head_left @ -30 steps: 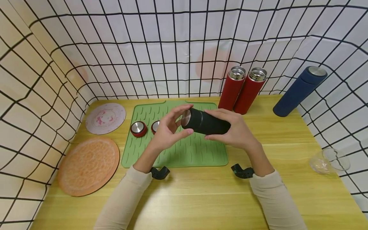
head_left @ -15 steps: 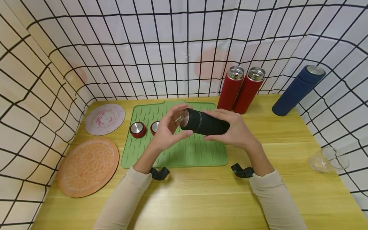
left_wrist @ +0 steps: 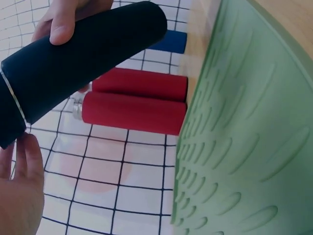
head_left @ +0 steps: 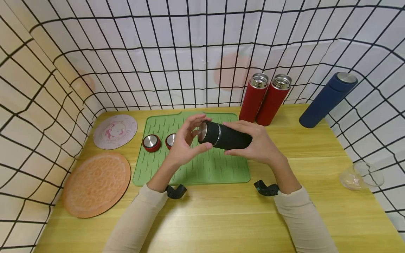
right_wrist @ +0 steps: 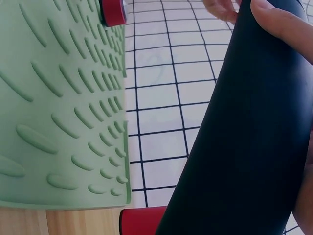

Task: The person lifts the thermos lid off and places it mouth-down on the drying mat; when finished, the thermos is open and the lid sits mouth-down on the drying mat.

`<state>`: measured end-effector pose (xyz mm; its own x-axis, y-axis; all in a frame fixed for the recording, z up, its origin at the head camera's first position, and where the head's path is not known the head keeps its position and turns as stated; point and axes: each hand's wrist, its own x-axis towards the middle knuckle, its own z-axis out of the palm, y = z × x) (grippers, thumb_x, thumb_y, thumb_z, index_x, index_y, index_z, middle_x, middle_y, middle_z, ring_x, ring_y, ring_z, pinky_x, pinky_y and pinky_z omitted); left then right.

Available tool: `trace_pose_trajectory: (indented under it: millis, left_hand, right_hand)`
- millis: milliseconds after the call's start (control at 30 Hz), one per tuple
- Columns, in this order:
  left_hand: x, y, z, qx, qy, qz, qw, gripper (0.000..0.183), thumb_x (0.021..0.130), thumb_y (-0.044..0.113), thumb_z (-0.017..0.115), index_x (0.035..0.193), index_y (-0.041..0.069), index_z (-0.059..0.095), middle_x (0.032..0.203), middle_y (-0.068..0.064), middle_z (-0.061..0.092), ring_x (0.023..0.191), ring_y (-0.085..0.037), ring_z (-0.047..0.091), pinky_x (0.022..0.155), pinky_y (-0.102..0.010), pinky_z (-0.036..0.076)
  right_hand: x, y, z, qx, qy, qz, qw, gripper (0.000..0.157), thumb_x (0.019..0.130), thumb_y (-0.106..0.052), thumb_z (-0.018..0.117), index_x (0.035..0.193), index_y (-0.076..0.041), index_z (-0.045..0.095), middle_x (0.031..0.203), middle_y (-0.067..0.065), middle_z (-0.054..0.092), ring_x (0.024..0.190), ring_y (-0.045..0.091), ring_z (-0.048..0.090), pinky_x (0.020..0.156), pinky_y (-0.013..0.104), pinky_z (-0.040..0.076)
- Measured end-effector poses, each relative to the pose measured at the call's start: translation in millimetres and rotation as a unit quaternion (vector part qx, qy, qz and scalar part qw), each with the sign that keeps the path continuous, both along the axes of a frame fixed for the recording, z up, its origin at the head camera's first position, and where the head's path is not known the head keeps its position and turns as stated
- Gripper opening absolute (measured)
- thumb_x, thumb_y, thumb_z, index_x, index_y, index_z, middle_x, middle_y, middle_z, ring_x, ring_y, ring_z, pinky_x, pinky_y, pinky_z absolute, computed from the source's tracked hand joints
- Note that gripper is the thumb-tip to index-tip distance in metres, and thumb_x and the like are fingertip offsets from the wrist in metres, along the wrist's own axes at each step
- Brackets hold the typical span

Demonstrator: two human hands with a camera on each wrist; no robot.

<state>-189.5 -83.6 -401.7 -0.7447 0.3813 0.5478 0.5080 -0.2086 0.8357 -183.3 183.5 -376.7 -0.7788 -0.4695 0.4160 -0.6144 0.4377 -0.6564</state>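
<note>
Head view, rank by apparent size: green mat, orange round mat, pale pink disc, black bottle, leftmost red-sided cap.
1. Green mat
2. Orange round mat
3. Pale pink disc and black bottle: too close to rank; the bottle is lifted nearer the camera and partly covered by the right hand
4. Leftmost red-sided cap

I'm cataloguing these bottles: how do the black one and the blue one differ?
The black bottle is held tilted by the left hand and right hand; the blue bottle stands upright on the table. The black bottle shows a bright silver ring; the blue bottle shows none. Both are capped, with silver tops.
</note>
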Motion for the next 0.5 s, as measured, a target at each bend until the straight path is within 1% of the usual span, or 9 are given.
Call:
trace_pose_trajectory:
  millis: [33,67,100,167,233,300,367,433,500]
  left_hand:
    - [-0.2,0.0,0.0,-0.001,0.005,-0.003,1.0000,0.089,0.088,0.041,0.083,0.155,0.007,0.035,0.159,-0.009,0.043,0.146,-0.035,0.041,0.113,-0.038,0.045]
    - [-0.4,0.0,0.1,0.002,0.012,-0.013,0.9998,0.090,0.089,0.037,0.082,0.157,0.006,0.032,0.163,-0.010,0.038,0.148,-0.038,0.037,0.116,-0.040,0.043]
    - [-0.6,-0.1,0.4,0.007,0.019,-0.027,0.9994,0.089,0.090,0.029,0.081,0.158,0.004,0.029,0.166,-0.011,0.033,0.151,-0.040,0.033,0.119,-0.043,0.040]
    - [-0.7,-0.2,0.7,0.021,0.027,-0.056,0.9978,0.086,0.090,0.009,0.075,0.159,0.002,0.025,0.170,-0.012,0.026,0.154,-0.042,0.027,0.121,-0.046,0.037]
    - [-0.4,-0.6,1.4,0.035,0.025,-0.075,0.9963,0.083,0.086,-0.007,0.067,0.158,0.000,0.028,0.168,-0.014,0.029,0.154,-0.039,0.028,0.121,-0.046,0.037]
    - [-0.1,-1.0,2.0,0.041,0.021,-0.071,0.9964,0.079,0.084,-0.014,0.065,0.155,-0.001,0.033,0.164,-0.016,0.037,0.152,-0.037,0.033,0.119,-0.043,0.040]
    - [0.3,-1.4,2.5,0.047,0.014,-0.059,0.9970,0.075,0.086,-0.011,0.070,0.152,-0.002,0.037,0.159,-0.016,0.045,0.148,-0.034,0.040,0.116,-0.040,0.044]
    - [0.3,-1.1,3.2,0.054,0.008,-0.042,0.9976,0.073,0.088,-0.001,0.078,0.150,-0.003,0.039,0.155,-0.015,0.050,0.145,-0.032,0.045,0.115,-0.040,0.046]
    - [0.2,-0.4,3.3,0.063,0.000,-0.025,0.9977,0.075,0.086,0.011,0.084,0.147,-0.002,0.043,0.150,-0.012,0.056,0.141,-0.028,0.050,0.112,-0.039,0.049]
  right_hand:
    - [0.0,-0.1,-0.1,0.001,0.000,0.000,1.000,0.082,0.067,-0.024,0.099,0.142,-0.028,0.065,0.126,-0.001,0.068,0.107,0.016,0.060,0.082,0.033,0.057]
    - [-0.1,-0.1,-0.2,0.001,0.000,0.000,1.000,0.082,0.067,-0.024,0.099,0.142,-0.028,0.065,0.126,0.000,0.068,0.108,0.016,0.060,0.081,0.032,0.057]
    - [-0.2,0.0,-0.2,0.001,0.001,0.000,1.000,0.082,0.067,-0.024,0.099,0.142,-0.027,0.065,0.126,0.000,0.068,0.107,0.016,0.060,0.081,0.032,0.057]
    - [-0.5,0.2,0.1,-0.001,0.004,0.002,1.000,0.082,0.067,-0.024,0.099,0.141,-0.027,0.065,0.126,0.000,0.069,0.107,0.017,0.061,0.081,0.031,0.057]
    - [-0.9,0.5,0.4,-0.004,0.007,0.004,1.000,0.082,0.067,-0.022,0.100,0.141,-0.026,0.065,0.127,0.001,0.069,0.108,0.017,0.062,0.082,0.030,0.057]
    - [-1.2,1.0,1.0,-0.006,0.008,0.006,1.000,0.082,0.067,-0.021,0.100,0.141,-0.025,0.065,0.127,0.001,0.069,0.109,0.017,0.062,0.083,0.029,0.057]
    - [-1.3,1.2,1.4,-0.006,0.006,0.006,1.000,0.083,0.067,-0.020,0.099,0.141,-0.026,0.065,0.129,0.001,0.069,0.110,0.017,0.062,0.084,0.029,0.056]
    - [-1.0,1.5,1.4,-0.005,0.003,0.003,1.000,0.083,0.067,-0.020,0.099,0.142,-0.026,0.065,0.130,0.001,0.069,0.111,0.017,0.062,0.084,0.029,0.056]
    - [-0.5,1.7,1.3,-0.003,0.002,-0.001,1.000,0.082,0.068,-0.021,0.099,0.142,-0.027,0.064,0.132,0.002,0.069,0.111,0.018,0.062,0.084,0.029,0.056]
